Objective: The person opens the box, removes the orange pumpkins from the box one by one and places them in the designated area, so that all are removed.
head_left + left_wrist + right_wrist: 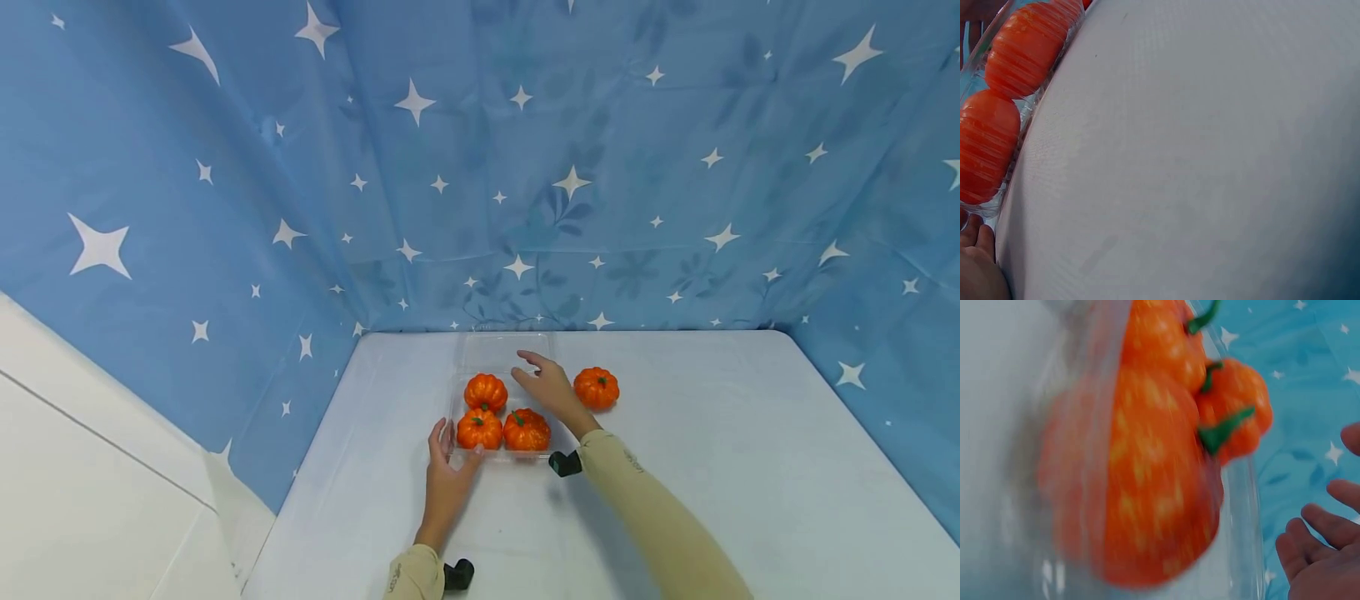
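A clear plastic box (517, 455) holds three small orange pumpkins: one at the back left (485, 390), one at the front left (479, 429) and a speckled one at the front right (527, 431). The left hand (447, 483) grips the box's near-left corner, fingers along the left side and thumb at the front wall. Over the back right part of the box hovers the right hand (551, 387), its fingers spread and holding nothing. That same hand (1329, 550) shows loose fingers in the right wrist view. Another pumpkin (597, 388) lies on the table, right of the right hand.
The box's clear lid (506, 352) lies folded back toward the curtain. A white table (735, 450) extends on both sides. Blue star-patterned curtain (480, 208) hangs behind it, and a white panel (82, 467) stands at the left.
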The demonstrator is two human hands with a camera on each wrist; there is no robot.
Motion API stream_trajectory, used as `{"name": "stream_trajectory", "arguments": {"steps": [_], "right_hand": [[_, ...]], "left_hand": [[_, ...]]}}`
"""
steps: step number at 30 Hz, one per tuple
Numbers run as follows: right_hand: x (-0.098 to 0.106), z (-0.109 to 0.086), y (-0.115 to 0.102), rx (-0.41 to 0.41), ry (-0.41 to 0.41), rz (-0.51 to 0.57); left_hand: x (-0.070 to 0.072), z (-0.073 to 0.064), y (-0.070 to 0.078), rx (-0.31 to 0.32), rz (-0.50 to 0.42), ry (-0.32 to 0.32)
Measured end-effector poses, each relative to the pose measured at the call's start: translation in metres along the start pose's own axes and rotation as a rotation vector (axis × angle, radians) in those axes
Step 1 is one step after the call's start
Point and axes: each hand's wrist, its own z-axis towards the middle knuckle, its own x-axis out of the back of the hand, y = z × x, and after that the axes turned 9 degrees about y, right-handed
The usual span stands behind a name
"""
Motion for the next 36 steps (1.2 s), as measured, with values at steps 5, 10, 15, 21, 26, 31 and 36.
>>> {"name": "stream_trajectory", "arguments": {"steps": [5, 10, 15, 21, 26, 31, 36], "right_hand": [[-0.02, -0.005, -0.007, 0.016, -0.072, 0.012], [-0.035, -0.011, -0.012, 0.02, -0.121, 0.0], [-0.048, -0.012, -0.011, 0.069, -0.139, -0.027], [-0.059, -0.01, -0.007, 0.102, -0.121, -0.06], [-0.059, -0.009, -0.006, 0.113, -0.074, -0.063], [-0.058, -0.01, -0.005, 0.131, -0.043, -0.066], [-0.053, -0.009, -0.009, 0.112, -0.045, -0.04]], "left_hand": [[0.0, 0.0, 0.0, 0.0, 0.002, 0.003], [-0.001, -0.001, -0.001, 0.011, 0.01, -0.001], [0.0, 0.0, -0.001, 0.022, 0.011, -0.001], [0.0, 0.001, -0.001, 0.008, 0.028, 0.0], [-0.001, 0.002, 0.001, 0.015, 0.027, 0.004], [-0.001, 0.001, 0.0, 0.031, 0.027, 0.008], [-0.001, 0.002, -0.001, 0.023, 0.027, 0.01]]}}
